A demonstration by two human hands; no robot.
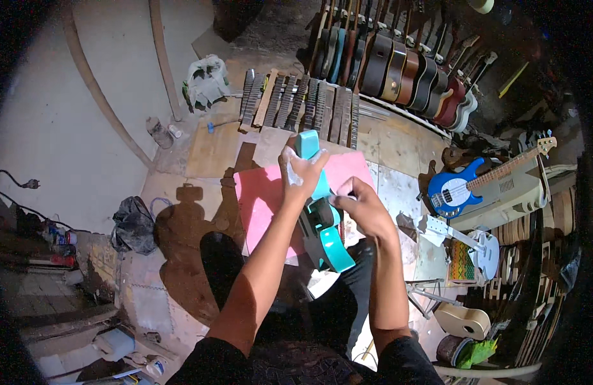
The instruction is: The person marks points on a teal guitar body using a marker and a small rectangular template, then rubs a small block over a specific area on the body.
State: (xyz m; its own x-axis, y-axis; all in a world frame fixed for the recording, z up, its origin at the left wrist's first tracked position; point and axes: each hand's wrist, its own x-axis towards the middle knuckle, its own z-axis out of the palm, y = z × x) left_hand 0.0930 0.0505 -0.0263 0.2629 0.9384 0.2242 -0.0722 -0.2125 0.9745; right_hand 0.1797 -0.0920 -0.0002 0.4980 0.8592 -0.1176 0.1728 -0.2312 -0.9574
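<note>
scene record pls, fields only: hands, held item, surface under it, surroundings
left hand: left hand grips the upper end of the turquoise guitar body
right hand: right hand pressed on the body's middle, fingers curled; anything under them is hidden
surface: pink sheet on the floor, below the body
behind: row of guitar necks laid flat; rack of guitar bodies
right side: blue electric bass
left side: black bag
</note>
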